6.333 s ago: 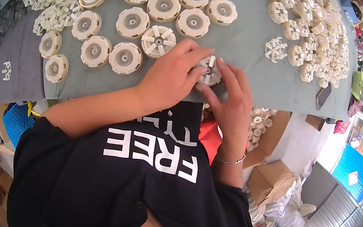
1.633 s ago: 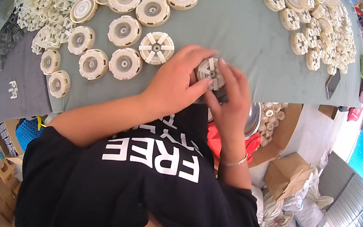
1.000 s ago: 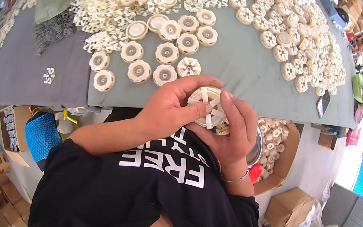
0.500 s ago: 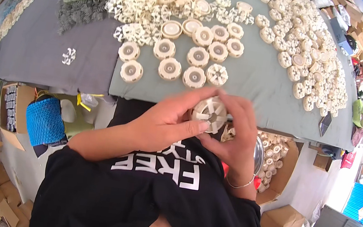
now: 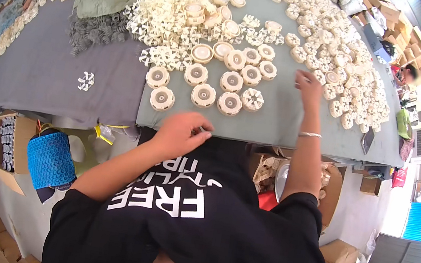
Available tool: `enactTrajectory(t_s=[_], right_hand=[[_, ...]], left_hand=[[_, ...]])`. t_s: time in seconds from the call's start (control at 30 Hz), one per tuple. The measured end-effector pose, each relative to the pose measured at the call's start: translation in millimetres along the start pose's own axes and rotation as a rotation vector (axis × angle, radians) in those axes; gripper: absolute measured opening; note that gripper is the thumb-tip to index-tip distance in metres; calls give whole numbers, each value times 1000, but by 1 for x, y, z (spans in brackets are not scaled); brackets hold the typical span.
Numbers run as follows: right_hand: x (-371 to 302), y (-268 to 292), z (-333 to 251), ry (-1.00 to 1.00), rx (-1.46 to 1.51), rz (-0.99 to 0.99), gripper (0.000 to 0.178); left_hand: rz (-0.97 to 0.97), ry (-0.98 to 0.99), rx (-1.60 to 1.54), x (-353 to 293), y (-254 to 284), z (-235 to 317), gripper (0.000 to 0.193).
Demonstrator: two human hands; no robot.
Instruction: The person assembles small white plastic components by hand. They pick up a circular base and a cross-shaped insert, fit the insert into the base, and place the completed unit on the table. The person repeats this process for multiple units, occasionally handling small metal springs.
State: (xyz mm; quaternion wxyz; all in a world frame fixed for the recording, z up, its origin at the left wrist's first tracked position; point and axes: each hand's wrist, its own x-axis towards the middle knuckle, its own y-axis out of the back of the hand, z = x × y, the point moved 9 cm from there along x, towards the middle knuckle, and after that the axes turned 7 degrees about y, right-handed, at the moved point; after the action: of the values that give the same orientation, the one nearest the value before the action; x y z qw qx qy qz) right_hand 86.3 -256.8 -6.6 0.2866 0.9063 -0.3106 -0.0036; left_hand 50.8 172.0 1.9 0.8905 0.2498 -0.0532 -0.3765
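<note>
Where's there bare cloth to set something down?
Green cloth lies bare between the cream discs and right-side heap, near the right hand. Grey cloth is bare around the lone white piece. Crowded: that heap, and the white pile behind the discs.

The left hand (image 5: 183, 132) was at the near edge of the green-grey cloth (image 5: 269, 132), fingers loosely curled. The right hand (image 5: 309, 86), blurred, was beside a pile of cream wheel-shaped parts (image 5: 332, 77). Round cream housings (image 5: 229, 103) lay beyond the left hand.
</note>
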Motion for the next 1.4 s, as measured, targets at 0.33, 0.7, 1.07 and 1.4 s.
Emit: enactTrajectory(t_s=[0.33,0.7,1.07,1.4], right_hand=[[109,-83,-62,465,-392,120,34],[260,-130,-40,362,-621,-458,41],[238,-135,-64,75,151,-640,41],[266,-304,-157,361,-272,-433,64]], left_hand=[[304,-778,533,68,-102,85,30],[114,-596,596,110,-107,68,32],[246,-504,556,113,-91,57,26],[370,-531,401,113,-92,58,27]])
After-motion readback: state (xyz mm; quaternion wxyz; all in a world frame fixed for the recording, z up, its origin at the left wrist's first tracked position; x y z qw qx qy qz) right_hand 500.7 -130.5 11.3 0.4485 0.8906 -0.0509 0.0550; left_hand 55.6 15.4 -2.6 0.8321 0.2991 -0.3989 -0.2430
